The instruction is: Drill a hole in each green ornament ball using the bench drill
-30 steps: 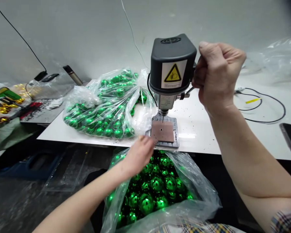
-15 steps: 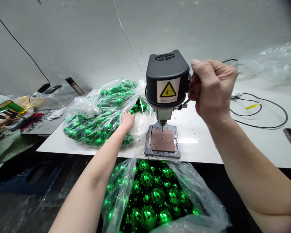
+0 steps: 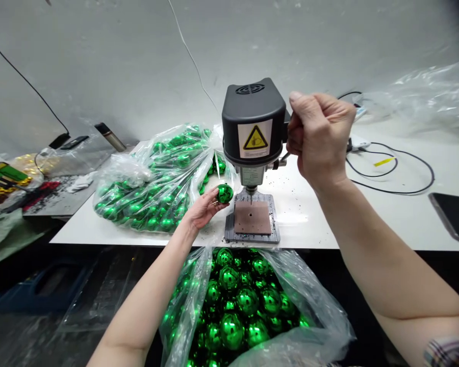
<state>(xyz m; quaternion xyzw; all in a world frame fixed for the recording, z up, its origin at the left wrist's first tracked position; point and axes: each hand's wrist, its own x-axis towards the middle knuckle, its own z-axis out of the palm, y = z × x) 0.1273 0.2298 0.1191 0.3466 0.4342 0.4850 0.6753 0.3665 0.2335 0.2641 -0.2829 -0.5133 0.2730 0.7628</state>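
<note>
Between the fingers of my left hand (image 3: 205,209) is a shiny green bauble (image 3: 225,193), held just left of the drill press. My right hand (image 3: 321,137) is wrapped round the feed lever (image 3: 284,159) on the right side of the black-topped drill press (image 3: 254,122). Below the drill bit, a brown square pad (image 3: 252,218) with a small hole lies on the grey base plate (image 3: 229,234). A clear plastic bag (image 3: 164,178) of green baubles lies on the table behind my left hand. Another open bag of green baubles (image 3: 237,306) sits below the table's front edge.
Dark crumbs are scattered on the white table (image 3: 309,219) around the base. A black cable (image 3: 398,191) loops at the right, near a phone (image 3: 453,216). Crumpled clear plastic (image 3: 436,102) lies at the back right. A tumbler (image 3: 110,136) stands at the back left.
My left hand has come out of the bag on the table toward the drill press, now with a green bauble in its fingers. My right hand stays on the lever. The view has shifted slightly.
</note>
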